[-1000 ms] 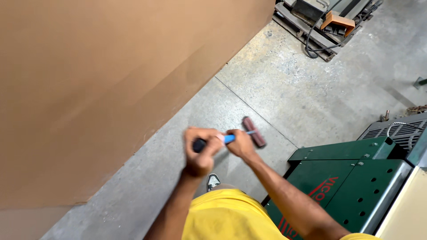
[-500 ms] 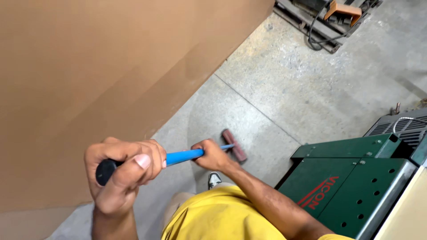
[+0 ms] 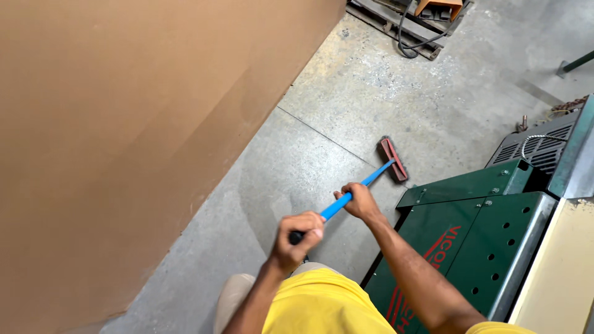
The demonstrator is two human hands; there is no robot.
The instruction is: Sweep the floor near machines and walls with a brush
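Head view, compared with the frame half a second earlier: the left hand [image 3: 300, 238] has dropped lower and farther from the camera, and the broom head [image 3: 393, 159] now sits farther out on the concrete floor [image 3: 346, 111], closer to the top corner of the green machine [image 3: 476, 241].

Left hand: fingers wrapped tight around the black end grip of the blue broom handle [image 3: 359, 188], thumb on top. Right hand [image 3: 357, 201]: closed around the same handle, farther down the shaft toward the green machine. Beyond the right hand, the handle runs up and right to the red broom head, which rests on the floor just beside the machine's upper left corner.

Count: one broom, two hands on it, one green machine. One large brown cardboard sheet [image 3: 124, 136] stands well to the left of the machine, across the floor strip.
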